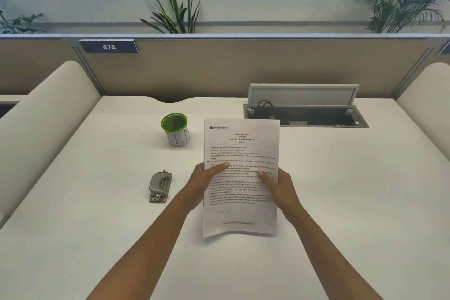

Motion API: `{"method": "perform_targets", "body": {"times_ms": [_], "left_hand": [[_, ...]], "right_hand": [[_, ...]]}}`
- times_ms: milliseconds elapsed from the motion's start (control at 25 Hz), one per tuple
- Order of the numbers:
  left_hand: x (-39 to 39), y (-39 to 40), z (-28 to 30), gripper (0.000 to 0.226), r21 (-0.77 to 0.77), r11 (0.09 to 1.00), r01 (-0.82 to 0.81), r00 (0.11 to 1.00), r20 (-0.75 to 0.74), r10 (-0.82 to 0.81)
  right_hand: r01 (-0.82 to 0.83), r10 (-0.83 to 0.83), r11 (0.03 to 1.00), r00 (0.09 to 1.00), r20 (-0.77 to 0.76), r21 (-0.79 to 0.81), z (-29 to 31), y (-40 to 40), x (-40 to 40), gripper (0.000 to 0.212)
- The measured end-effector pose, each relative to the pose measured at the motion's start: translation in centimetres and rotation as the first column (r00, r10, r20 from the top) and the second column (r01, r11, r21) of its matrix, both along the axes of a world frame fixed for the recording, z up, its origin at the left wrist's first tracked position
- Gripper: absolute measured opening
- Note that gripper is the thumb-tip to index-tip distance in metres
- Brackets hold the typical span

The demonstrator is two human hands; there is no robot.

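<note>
A printed sheet of paper point(241, 148) with lines of dark text is held up above the white desk point(341, 190), at the middle of the view. My left hand point(202, 182) grips its left edge, thumb on the front. My right hand point(280, 185) grips its right edge, thumb lying across the text. The fingers of both hands are hidden behind the sheet. A grey metal hole punch point(160, 186) lies on the desk to the left of my left hand. Beyond it stands a small white cup point(175, 132) with a green inside and rim.
An open cable hatch point(304, 114) with its lid raised sits in the desk at the back right. Beige padded dividers point(48, 117) flank the desk on both sides. A partition with a "474" label point(109, 47) closes the back, with plants behind it.
</note>
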State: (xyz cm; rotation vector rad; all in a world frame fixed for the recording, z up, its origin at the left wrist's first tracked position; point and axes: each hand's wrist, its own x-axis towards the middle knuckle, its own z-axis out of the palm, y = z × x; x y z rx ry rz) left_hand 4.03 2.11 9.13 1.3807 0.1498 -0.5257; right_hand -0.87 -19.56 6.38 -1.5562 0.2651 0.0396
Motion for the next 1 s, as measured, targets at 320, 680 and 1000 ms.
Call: {"method": "perform_targets", "body": {"times_ms": [320,680,1000], "left_hand": [[-0.1,-1.7,2.0,0.019,0.041,0.989,-0.141,0.935,0.333,0.120],[-1.3,-1.8,-0.2,0.026,0.061,0.992,-0.114,0.946,0.311,0.090],[-1.9,-1.2,-2.0,0.025,0.145,0.988,-0.046,0.959,0.284,0.003]], "right_hand": [[0.156,-0.132,0.984,0.965,0.226,-0.089,1.6,-0.6,0.5,0.019],[0.083,-0.069,0.993,0.985,0.156,-0.085,-1.6,-0.9,-0.8,0.014],[0.042,-0.033,0.995,0.995,0.095,-0.095,-3.0,-1.0,-1.2,0.022]]}}
